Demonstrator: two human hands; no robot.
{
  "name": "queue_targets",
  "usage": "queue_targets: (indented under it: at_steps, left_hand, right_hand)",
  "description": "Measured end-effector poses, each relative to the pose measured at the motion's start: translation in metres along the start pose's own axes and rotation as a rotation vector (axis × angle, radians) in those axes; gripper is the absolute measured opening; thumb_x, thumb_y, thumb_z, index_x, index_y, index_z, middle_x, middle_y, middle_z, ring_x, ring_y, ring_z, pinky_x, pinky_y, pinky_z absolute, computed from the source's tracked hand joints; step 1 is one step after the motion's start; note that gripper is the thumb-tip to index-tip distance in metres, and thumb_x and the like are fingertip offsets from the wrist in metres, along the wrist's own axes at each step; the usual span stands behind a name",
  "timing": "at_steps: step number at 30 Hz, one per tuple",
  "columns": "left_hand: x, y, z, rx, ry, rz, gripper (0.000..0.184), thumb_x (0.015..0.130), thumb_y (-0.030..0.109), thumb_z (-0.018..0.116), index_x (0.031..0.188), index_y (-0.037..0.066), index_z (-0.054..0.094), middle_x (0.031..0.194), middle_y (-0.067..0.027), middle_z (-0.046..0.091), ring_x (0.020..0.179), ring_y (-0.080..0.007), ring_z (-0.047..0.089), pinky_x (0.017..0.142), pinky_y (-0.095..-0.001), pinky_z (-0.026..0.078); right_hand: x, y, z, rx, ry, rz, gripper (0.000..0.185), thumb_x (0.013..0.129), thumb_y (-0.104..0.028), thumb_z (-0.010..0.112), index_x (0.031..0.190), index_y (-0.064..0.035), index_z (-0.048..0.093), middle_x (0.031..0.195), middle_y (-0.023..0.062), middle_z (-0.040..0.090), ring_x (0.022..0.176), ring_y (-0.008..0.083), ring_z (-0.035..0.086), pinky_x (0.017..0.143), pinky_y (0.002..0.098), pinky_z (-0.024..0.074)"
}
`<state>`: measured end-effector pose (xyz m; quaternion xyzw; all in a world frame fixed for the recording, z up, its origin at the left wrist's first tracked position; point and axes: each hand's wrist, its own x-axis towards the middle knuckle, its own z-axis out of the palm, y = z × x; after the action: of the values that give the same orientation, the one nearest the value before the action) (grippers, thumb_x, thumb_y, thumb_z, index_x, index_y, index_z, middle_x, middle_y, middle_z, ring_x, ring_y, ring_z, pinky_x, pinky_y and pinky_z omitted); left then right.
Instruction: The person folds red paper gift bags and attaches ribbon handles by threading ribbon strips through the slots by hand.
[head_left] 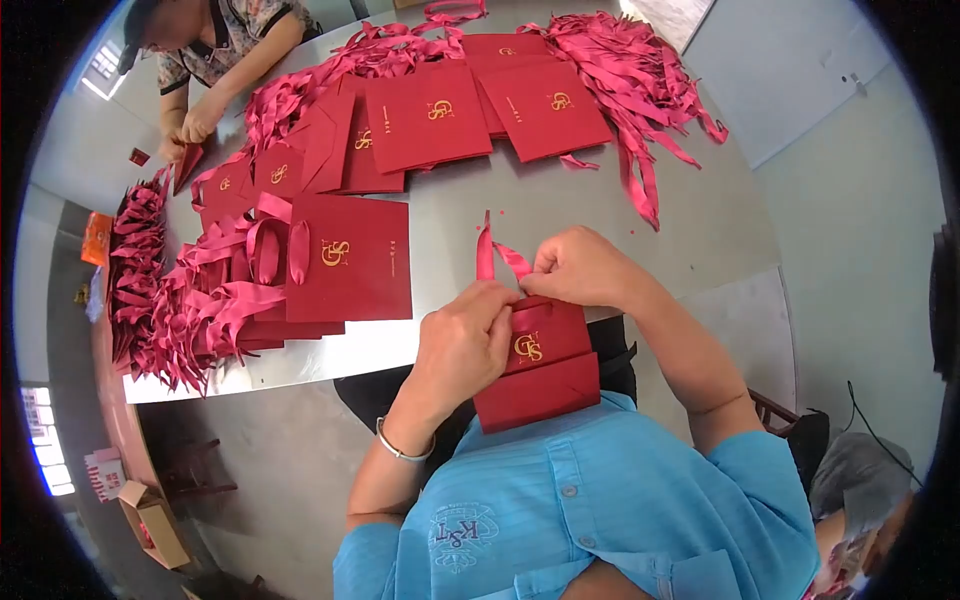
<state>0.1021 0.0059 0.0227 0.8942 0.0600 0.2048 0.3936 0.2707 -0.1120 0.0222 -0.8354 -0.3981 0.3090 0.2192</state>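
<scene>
A small red paper gift bag point(537, 385) with gold lettering rests against my body at the table's near edge. A pink ribbon point(486, 255) rises from its top edge, its two ends pointing up and apart. My left hand point(468, 335), with a bracelet at the wrist, is closed around the bag's upper left edge and the ribbon's base. Pinched at the bag's top right, my right hand point(570, 268) holds the ribbon close to the left fingertips. The exact spot where the ribbon meets the bag is hidden by my fingers.
Flat red bags point(430, 115) lie overlapped across the table point(690, 215). More bags with ribbon handles point(350, 260) are stacked at left. Loose pink ribbons point(625, 65) are heaped at the back right. A co-worker point(235, 50) handles a red piece at the far left. A cardboard box point(153, 525) stands lower left.
</scene>
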Motion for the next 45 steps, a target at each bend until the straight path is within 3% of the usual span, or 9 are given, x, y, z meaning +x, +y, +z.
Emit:
queue_targets:
  at_steps: [3, 5, 18, 24, 26, 30, 39, 41, 45]
  left_hand:
    - [0.003, 0.009, 0.004, 0.08, -0.044, -0.065, 0.011, 0.082, 0.009, 0.065, 0.09, 0.001, 0.067, 0.085, -0.013, 0.064, 0.07, -0.0284, 0.064, 0.062, -0.0354, 0.051]
    - [0.005, 0.007, 0.006, 0.097, -0.056, -0.052, 0.012, 0.08, 0.012, 0.068, 0.087, 0.002, 0.068, 0.083, -0.0117, 0.064, 0.067, -0.0283, 0.064, 0.058, -0.0359, 0.051]
    - [0.003, -0.005, 0.01, -0.008, -0.027, -0.078, 0.012, 0.079, 0.01, 0.069, 0.089, 0.003, 0.068, 0.079, -0.0101, 0.063, 0.065, -0.0264, 0.063, 0.057, -0.0333, 0.05]
    - [-0.007, -0.008, 0.02, 0.211, -0.027, 0.057, 0.016, 0.08, 0.012, 0.067, 0.095, 0.007, 0.068, 0.087, -0.0085, 0.059, 0.061, -0.0265, 0.062, 0.052, -0.0363, 0.05]
    - [-0.009, -0.006, 0.024, 0.249, -0.026, 0.06, 0.017, 0.079, 0.012, 0.068, 0.095, 0.006, 0.067, 0.086, -0.0081, 0.058, 0.059, -0.0265, 0.062, 0.052, -0.0362, 0.05]
    - [-0.012, -0.006, 0.025, 0.268, -0.005, 0.08, 0.019, 0.079, 0.013, 0.068, 0.096, 0.005, 0.066, 0.088, -0.0076, 0.057, 0.057, -0.0261, 0.062, 0.051, -0.0359, 0.05]
    - [-0.009, -0.005, 0.019, 0.235, -0.037, -0.004, 0.028, 0.076, 0.015, 0.073, 0.1, 0.005, 0.064, 0.093, -0.0087, 0.063, 0.071, -0.0284, 0.065, 0.058, -0.0371, 0.054]
    - [-0.01, -0.006, 0.02, 0.239, -0.041, -0.011, 0.03, 0.075, 0.014, 0.073, 0.102, 0.005, 0.063, 0.093, -0.009, 0.063, 0.071, -0.0287, 0.065, 0.058, -0.0373, 0.054]
    - [-0.009, -0.005, 0.017, 0.187, -0.051, -0.016, 0.036, 0.074, 0.011, 0.074, 0.106, 0.004, 0.059, 0.094, -0.0105, 0.064, 0.073, -0.029, 0.066, 0.061, -0.0368, 0.055]
  right_hand:
    - [0.001, 0.005, 0.006, 0.019, 0.064, -0.077, 0.029, 0.074, -0.028, 0.065, 0.064, -0.0013, 0.066, 0.061, 0.0203, 0.06, 0.056, 0.0309, 0.061, 0.058, 0.0399, 0.0484]
    - [0.001, 0.007, 0.009, 0.102, 0.111, -0.059, 0.023, 0.077, -0.022, 0.067, 0.071, 0.0006, 0.066, 0.061, 0.0133, 0.062, 0.054, 0.0191, 0.058, 0.054, 0.034, 0.0463]
    - [0.0, 0.011, 0.017, 0.484, 0.299, 0.059, 0.026, 0.086, -0.021, 0.062, 0.076, 0.0035, 0.062, 0.058, 0.0028, 0.057, 0.057, 0.0087, 0.052, 0.05, 0.0282, 0.0417]
    - [0.005, 0.008, 0.024, 0.184, 0.415, -0.065, 0.025, 0.083, -0.024, 0.066, 0.076, 0.0007, 0.065, 0.06, 0.011, 0.061, 0.054, 0.0184, 0.059, 0.052, 0.0345, 0.0451]
    - [0.007, 0.001, 0.024, -0.079, 0.411, -0.015, 0.028, 0.08, -0.03, 0.067, 0.076, -0.0027, 0.067, 0.072, 0.0173, 0.067, 0.069, 0.036, 0.065, 0.063, 0.0441, 0.0503]
    - [0.015, 0.0, 0.022, -0.192, 0.567, -0.026, 0.029, 0.078, -0.033, 0.073, 0.076, -0.0055, 0.065, 0.066, 0.0106, 0.065, 0.064, 0.0299, 0.065, 0.056, 0.0415, 0.0486]
    - [0.027, 0.006, 0.011, -0.07, 0.618, -0.304, 0.024, 0.075, -0.027, 0.077, 0.082, -0.0066, 0.066, 0.072, 0.0084, 0.065, 0.064, 0.0254, 0.064, 0.059, 0.0371, 0.0499]
    - [0.032, 0.007, 0.016, -0.019, 0.567, -0.582, 0.018, 0.076, -0.019, 0.075, 0.088, -0.0073, 0.068, 0.078, 0.0089, 0.064, 0.067, 0.0254, 0.064, 0.061, 0.0368, 0.0506]
    - [0.044, 0.008, 0.021, -0.088, 0.504, -0.699, 0.013, 0.079, -0.015, 0.071, 0.09, -0.007, 0.07, 0.08, 0.0096, 0.063, 0.071, 0.0265, 0.063, 0.064, 0.0371, 0.0506]
